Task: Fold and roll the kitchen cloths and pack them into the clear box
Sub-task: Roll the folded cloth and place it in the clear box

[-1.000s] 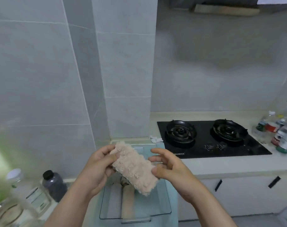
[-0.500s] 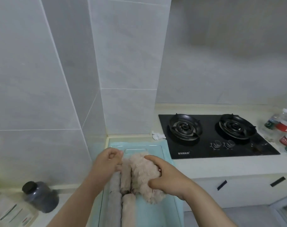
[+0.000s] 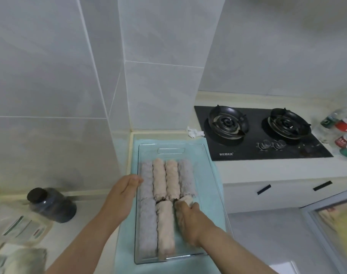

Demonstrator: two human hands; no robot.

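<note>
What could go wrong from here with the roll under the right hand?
1. The beige roll gripped by the right hand butts the back row; it may loosen once released.
2. Pushing could slide the clear box on the teal cloth; the left hand only touches its left wall.

rolled cloths (image 3: 159, 179) — fluffy pile | clear box (image 3: 209, 175) — glossy plastic | hob (image 3: 251, 149) — glossy black glass
</note>
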